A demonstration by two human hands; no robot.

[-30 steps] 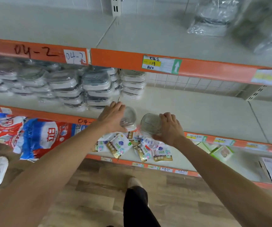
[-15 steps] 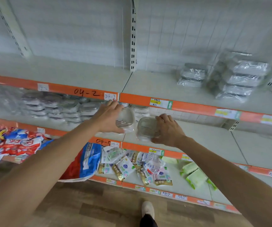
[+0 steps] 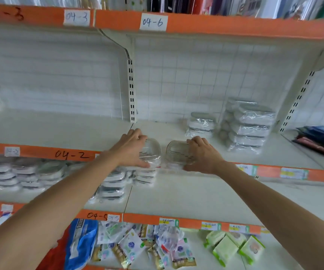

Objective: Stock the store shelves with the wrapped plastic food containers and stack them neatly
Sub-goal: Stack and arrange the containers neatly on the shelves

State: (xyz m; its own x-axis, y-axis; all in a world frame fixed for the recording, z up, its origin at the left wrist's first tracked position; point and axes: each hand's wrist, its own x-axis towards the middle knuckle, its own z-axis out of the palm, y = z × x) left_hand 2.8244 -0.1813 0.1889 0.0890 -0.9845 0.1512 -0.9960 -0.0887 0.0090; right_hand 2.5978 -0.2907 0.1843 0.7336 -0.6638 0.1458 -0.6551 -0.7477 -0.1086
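While both arms reach up toward the shelving, the largest thing in view is the shelf unit (image 3: 176, 131), white boards with orange front strips, marked 04-2, 04-3, 04-6 by hand. Upper shelf, right part: two stacks of wrapped containers, a tall stack (image 3: 251, 125) just beside a short stack (image 3: 202, 123), both near the back grid. Shelf below, left part: several rows of wrapped containers (image 3: 40, 174), stacked fairly evenly. Bottom shelf: loose sachets (image 3: 137, 244) and green packs (image 3: 233, 246), not part of the job.

Left hand (image 3: 132, 151): fingers curled over the far rim, thumb under, gripping a wrapped clear container (image 3: 151, 151). Right hand (image 3: 204, 154): fingers curled round the near side of a second clear container (image 3: 176, 152). Both containers are held at the front edge of the upper shelf, close together; I cannot tell whether they touch.

Judgement: step in hand is carrying the pair onto the upper shelf. To do it well, lift each one clear of the orange lip, keep it level so the slippery wrap does not slide in the grip, and set it squarely on the short stack or start a new column next to it, edges lined up. Place one at a time; a tilted base would likely make the column lean.
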